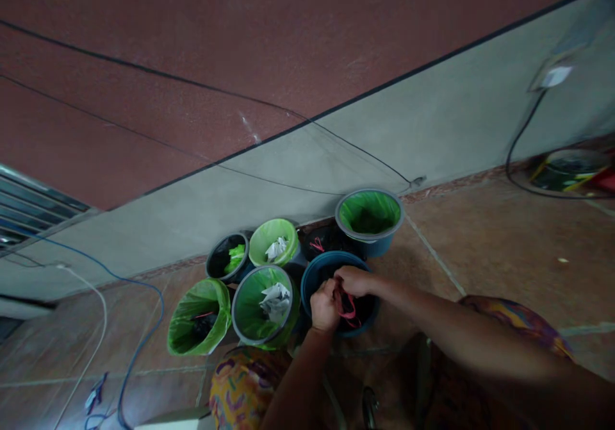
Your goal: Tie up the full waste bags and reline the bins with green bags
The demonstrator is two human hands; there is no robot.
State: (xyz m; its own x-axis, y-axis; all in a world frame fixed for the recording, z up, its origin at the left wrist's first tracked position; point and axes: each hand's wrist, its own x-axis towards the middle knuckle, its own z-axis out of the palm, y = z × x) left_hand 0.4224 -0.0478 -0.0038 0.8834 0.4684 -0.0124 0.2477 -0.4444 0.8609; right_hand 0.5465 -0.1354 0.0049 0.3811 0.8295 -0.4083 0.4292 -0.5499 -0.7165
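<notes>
Patterned cloth (243, 385) in yellow, purple and orange lay closest, over the person's knees at the bottom edge of the view, and both bare forearms reached out from it over the tiled floor (504, 250). Left hand (324, 307) was closed in a fist on the black bag (358, 308) lining the dark blue bin (317, 277), gripping at the bag's pink-red drawstring (346, 307). Right hand (354, 281) met it just above, fingers pinched together on the same bag edge, so the two hands touched over the bin's mouth. That bin stood on the floor near the foot of the grey wall (432, 122), in the middle of a cluster of bins. Just beside it on the left sat a grey-rimmed bin with a green liner (262, 307) holding crumpled white paper; further left a loose green bag (199, 318), and behind these a black bin (227, 257) and a light green bin (273, 241). Behind the blue bin stood another green-lined bin (369, 215). A blue cable (144, 327) trailed across the floor at the left
</notes>
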